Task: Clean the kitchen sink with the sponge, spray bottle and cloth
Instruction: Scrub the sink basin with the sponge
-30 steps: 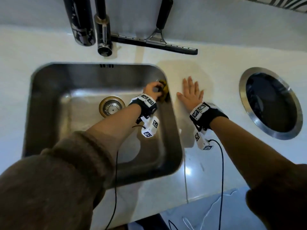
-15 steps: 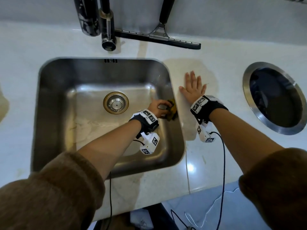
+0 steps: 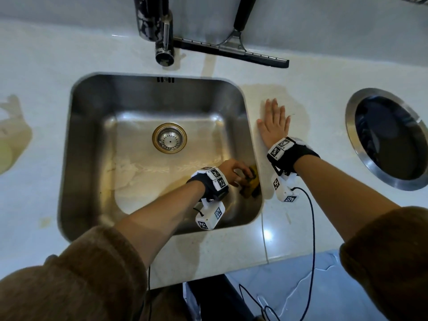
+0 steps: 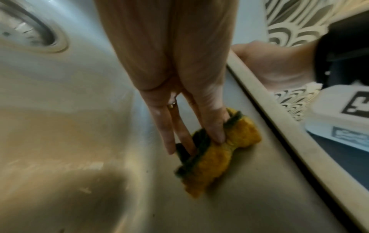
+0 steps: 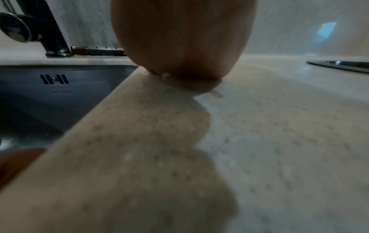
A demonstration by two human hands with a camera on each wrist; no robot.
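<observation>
So we've got the left hand (image 3: 231,171) down in the stainless sink (image 3: 92,140), fingers curled round a yellow sponge (image 3: 251,185) w/ a green scrub layer, pressing it against the right inner wall, near the front right corner. In the left wrist view the sponge (image 4: 217,151) is bent in the grip, thumb dug into the yellow side, the other fingers (image 4: 167,138) on the green side. Pic is a bit blurry tho.

Right hand (image 3: 273,122) is just lying flat on the white countertop (image 3: 312,216), palm down, fingers straight and holding nothing, right beside the sink's right edge.

Round drain strainer (image 3: 169,138) sits around the middle of the basin, well apart from the sponge, and we can see pale streaky marks on the sink floor btw the two. Behind the sink: a dark faucet (image 3: 162,35) and a black squeegee (image 3: 231,50) lying on the counter against the wall. Far right there's a round steel-rimmed opening (image 3: 389,139) set into the counter. Both wrists have black straps w/ white marker cubes.
</observation>
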